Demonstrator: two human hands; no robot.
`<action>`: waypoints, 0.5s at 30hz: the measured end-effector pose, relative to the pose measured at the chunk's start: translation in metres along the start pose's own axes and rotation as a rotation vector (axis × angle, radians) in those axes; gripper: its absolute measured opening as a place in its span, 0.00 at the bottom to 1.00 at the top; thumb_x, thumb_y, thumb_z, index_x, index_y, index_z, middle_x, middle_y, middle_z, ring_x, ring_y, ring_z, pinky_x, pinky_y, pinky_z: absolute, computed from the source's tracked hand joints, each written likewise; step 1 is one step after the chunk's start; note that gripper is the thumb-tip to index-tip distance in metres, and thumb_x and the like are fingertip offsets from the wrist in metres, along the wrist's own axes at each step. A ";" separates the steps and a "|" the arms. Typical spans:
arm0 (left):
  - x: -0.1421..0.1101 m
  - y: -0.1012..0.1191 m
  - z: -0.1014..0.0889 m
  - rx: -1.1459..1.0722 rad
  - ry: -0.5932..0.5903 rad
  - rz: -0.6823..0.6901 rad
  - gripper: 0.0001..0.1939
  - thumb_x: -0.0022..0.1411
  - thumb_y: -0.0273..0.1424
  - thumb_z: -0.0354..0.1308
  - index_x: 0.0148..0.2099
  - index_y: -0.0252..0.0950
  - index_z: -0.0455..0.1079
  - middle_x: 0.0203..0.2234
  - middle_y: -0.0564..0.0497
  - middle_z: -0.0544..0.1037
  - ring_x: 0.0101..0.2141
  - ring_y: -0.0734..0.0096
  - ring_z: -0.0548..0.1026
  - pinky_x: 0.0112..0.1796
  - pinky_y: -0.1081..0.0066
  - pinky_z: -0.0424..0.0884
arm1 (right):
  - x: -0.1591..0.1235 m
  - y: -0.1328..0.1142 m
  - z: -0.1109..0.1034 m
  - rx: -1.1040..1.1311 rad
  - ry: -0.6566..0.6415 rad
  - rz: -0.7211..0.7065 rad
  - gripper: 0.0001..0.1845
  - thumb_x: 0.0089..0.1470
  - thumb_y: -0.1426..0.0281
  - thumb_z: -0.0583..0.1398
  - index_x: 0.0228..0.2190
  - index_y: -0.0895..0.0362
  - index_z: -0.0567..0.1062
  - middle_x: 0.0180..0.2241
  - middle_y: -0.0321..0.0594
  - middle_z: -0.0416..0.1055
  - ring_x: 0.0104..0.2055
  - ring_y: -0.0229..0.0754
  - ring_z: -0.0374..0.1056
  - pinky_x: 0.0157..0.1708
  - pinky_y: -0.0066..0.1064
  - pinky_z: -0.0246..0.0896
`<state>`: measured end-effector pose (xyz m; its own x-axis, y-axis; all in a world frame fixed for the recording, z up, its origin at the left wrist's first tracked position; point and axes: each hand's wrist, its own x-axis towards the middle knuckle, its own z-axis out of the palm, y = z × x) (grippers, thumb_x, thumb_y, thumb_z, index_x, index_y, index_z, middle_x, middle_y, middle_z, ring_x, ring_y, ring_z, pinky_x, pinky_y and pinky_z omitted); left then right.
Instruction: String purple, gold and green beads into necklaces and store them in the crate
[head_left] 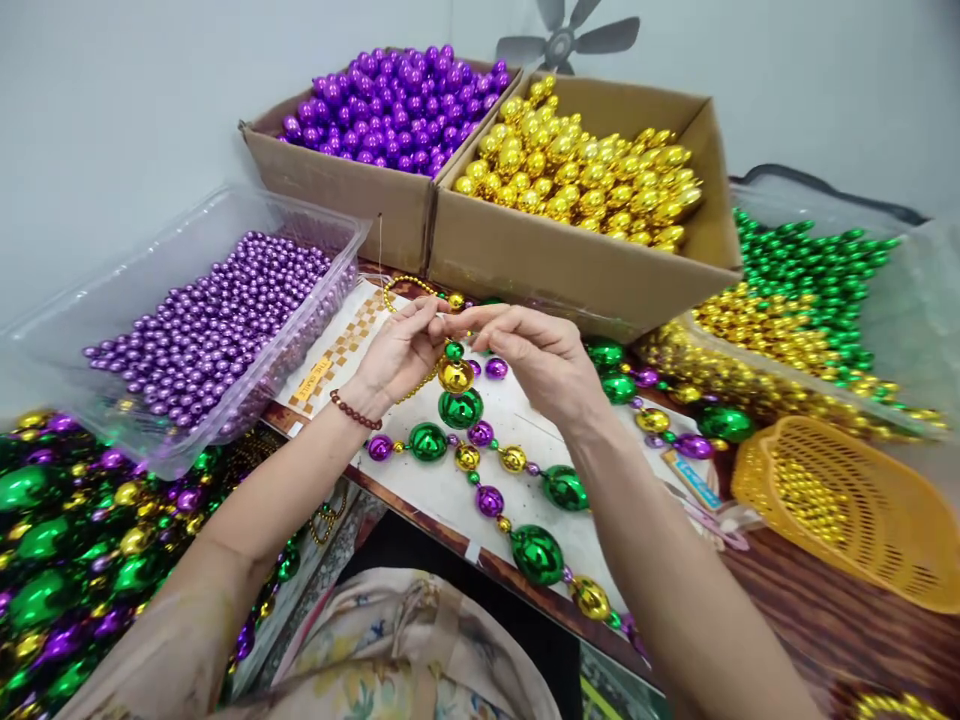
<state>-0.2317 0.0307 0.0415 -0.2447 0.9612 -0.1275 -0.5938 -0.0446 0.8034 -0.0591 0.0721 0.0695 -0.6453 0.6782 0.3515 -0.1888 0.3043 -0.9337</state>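
Observation:
My left hand (409, 348), with a brown bead bracelet on the wrist, is closed in a pinch over the table. The fingertips of my right hand (532, 350) meet it, also pinched. Both are at the upper end of a bead strand (460, 408) of shiny green, gold and purple beads. A small green bead and a gold one hang just below the fingers. The thread between the fingertips is too fine to make out. More of the beads lie across a white sheet (442, 490) below my hands.
Cardboard boxes of purple beads (405, 110) and gold beads (577, 180) stand behind. A clear tub of small purple beads (217, 330) is left, above finished-looking strands (67, 540). On the right are green and gold beads (810, 290), a yellow basket (892, 540) and scissors (724, 530).

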 end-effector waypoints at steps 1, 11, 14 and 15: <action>-0.003 0.002 0.007 0.006 -0.024 0.011 0.08 0.70 0.26 0.58 0.35 0.36 0.72 0.25 0.56 0.75 0.28 0.81 0.74 0.40 0.76 0.74 | -0.001 -0.004 0.001 0.005 0.021 -0.002 0.21 0.58 0.47 0.64 0.30 0.53 0.78 0.41 0.42 0.78 0.50 0.48 0.74 0.53 0.44 0.68; -0.031 0.058 0.111 0.140 -0.262 0.142 0.18 0.75 0.33 0.47 0.44 0.27 0.75 0.34 0.54 0.76 0.46 0.69 0.81 0.40 0.78 0.73 | -0.020 -0.124 -0.014 -0.169 0.226 -0.244 0.07 0.59 0.66 0.68 0.29 0.54 0.80 0.23 0.32 0.73 0.26 0.33 0.68 0.32 0.30 0.69; -0.051 0.095 0.171 0.136 -0.382 0.131 0.24 0.73 0.31 0.37 0.43 0.19 0.72 0.37 0.56 0.72 0.54 0.62 0.76 0.36 0.82 0.61 | -0.017 -0.178 -0.034 -0.229 0.237 -0.335 0.08 0.61 0.73 0.64 0.30 0.54 0.82 0.21 0.26 0.71 0.25 0.28 0.67 0.29 0.28 0.61; -0.057 0.109 0.191 0.126 -0.464 0.136 0.26 0.72 0.32 0.35 0.40 0.18 0.71 0.36 0.57 0.71 0.57 0.57 0.73 0.35 0.82 0.57 | -0.013 -0.197 -0.044 -0.254 0.238 -0.333 0.09 0.61 0.73 0.63 0.29 0.54 0.81 0.20 0.24 0.71 0.25 0.26 0.66 0.29 0.28 0.58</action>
<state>-0.1361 0.0230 0.2472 0.0705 0.9701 0.2322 -0.4756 -0.1719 0.8627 0.0191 0.0332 0.2519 -0.3875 0.6410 0.6625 -0.1507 0.6649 -0.7316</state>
